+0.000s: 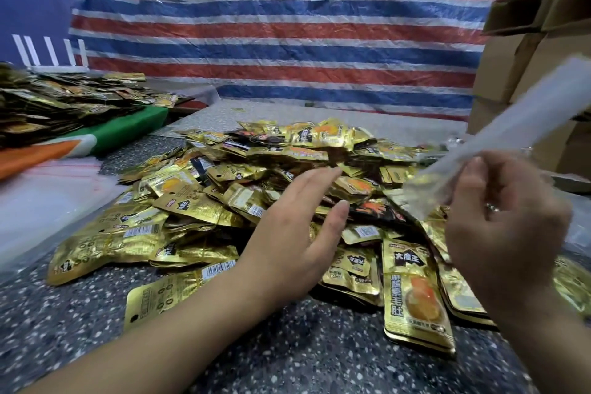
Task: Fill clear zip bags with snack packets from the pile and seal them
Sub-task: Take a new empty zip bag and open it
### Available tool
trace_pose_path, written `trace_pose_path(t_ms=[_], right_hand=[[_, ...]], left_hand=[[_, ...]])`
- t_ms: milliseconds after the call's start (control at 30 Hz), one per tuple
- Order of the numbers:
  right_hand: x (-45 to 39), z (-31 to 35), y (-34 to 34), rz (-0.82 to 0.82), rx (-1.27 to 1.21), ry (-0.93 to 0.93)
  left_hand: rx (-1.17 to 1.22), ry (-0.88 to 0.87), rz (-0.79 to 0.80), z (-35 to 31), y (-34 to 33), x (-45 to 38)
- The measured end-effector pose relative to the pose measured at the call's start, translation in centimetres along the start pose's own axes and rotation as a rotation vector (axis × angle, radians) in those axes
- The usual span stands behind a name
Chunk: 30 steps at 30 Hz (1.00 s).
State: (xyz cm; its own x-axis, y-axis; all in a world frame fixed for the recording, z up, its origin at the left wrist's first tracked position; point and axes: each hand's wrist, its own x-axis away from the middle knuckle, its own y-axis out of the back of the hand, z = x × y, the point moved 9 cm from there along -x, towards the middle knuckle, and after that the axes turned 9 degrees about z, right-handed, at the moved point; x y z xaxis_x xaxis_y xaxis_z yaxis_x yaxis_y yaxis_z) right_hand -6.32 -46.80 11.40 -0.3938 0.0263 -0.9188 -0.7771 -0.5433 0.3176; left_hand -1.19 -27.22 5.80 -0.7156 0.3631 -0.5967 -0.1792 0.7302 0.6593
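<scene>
A big pile of gold snack packets (256, 176) covers the speckled table (287, 355) in front of me. My left hand (297, 233) hovers over the pile's near side with fingers straight, holding nothing. At the right, my right hand (502, 227) pinches a clear zip bag (518, 134) near its lower end. The bag slants up and to the right, above the pile. I cannot tell whether anything is inside it.
A second heap of gold packets (64, 99) lies on a green and orange cloth at the far left. Clear plastic sheets (48, 201) lie left of the pile. Cardboard boxes (537, 57) stand at the right. A striped tarp (271, 41) with paper signs hangs behind.
</scene>
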Motion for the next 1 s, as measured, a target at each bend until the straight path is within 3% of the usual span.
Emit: trace_pose_path(t_ms=[67, 133, 233, 533, 633, 833, 1000], right_hand=[[0.1, 0.4, -2.7, 0.244, 0.039, 0.064], [1.4, 0.6, -6.2, 0.549, -0.085, 0.016], [3.3, 1.3, -8.7, 0.785, -0.301, -0.059], [3.7, 1.6, -9.1, 0.790, -0.580, -0.173], [3.8, 1.6, -9.0, 0.754, -0.543, -0.175], [4.2, 2.5, -9.2, 0.786, -0.388, 0.002], [4.6, 1.8, -9.8, 0.863, -0.487, -0.092]], left_hand=[[0.051, -0.078, -0.040, -0.8, 0.3, 0.1], [0.147, -0.085, -0.025, -1.0, 0.1, 0.1], [0.218, -0.050, 0.069, -0.6, -1.3, 0.0], [0.387, 0.015, 0.094, 0.1, -1.7, 0.0], [0.403, 0.092, 0.127, 0.7, -2.0, -0.2], [0.384, 0.174, 0.242, 1.6, -2.7, 0.3], [0.586, 0.175, 0.352, 1.1, -3.4, 0.6]])
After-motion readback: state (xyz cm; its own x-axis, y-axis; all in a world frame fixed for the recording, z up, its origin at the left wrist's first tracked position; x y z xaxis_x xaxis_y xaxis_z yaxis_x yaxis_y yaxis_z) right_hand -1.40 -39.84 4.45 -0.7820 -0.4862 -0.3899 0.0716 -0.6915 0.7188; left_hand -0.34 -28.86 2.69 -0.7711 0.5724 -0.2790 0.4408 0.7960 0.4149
